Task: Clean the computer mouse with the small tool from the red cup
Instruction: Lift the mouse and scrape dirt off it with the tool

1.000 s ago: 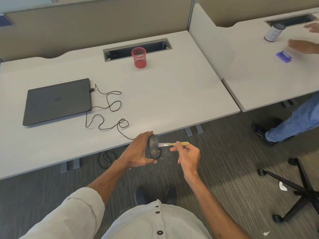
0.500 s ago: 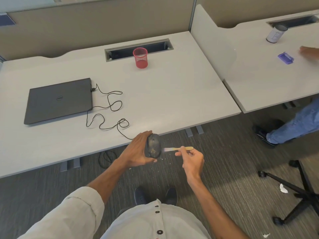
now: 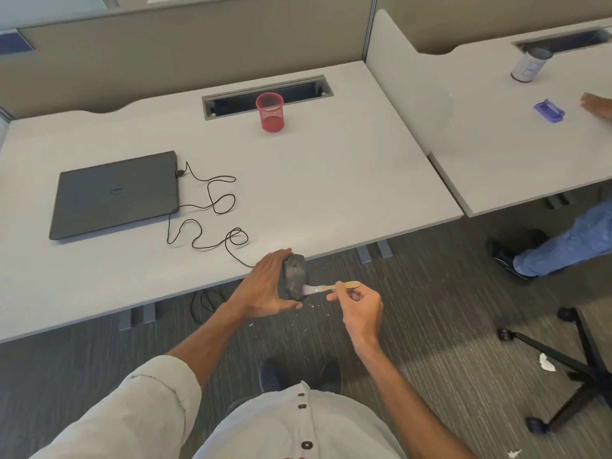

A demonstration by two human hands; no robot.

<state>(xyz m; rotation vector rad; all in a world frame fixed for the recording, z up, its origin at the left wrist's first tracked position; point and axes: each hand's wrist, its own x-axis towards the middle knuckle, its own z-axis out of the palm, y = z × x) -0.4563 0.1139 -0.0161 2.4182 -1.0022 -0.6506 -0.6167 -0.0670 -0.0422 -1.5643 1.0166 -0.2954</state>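
My left hand (image 3: 265,288) grips a black wired computer mouse (image 3: 294,276), held on its side just past the desk's front edge, over the carpet. My right hand (image 3: 359,304) pinches the wooden handle of a small brush (image 3: 326,287); its pale bristles touch the lower part of the mouse. Yellowish specks show on the mouse near the bristles. The mouse cable (image 3: 212,213) loops across the desk to a closed black laptop (image 3: 114,195). A red mesh cup (image 3: 270,111) stands at the back of the desk.
A cable slot (image 3: 298,91) lies behind the cup. Crumbs (image 3: 311,306) dot the carpet below the mouse. On the neighbouring desk to the right are a grey can (image 3: 531,64), a purple box (image 3: 548,111) and another person's hand (image 3: 596,104). A chair base (image 3: 576,362) stands at right.
The brush has swept down the mouse's face, from its middle to its lower part. My left hand has turned the mouse slightly. The other person's hands have drawn back to the right.
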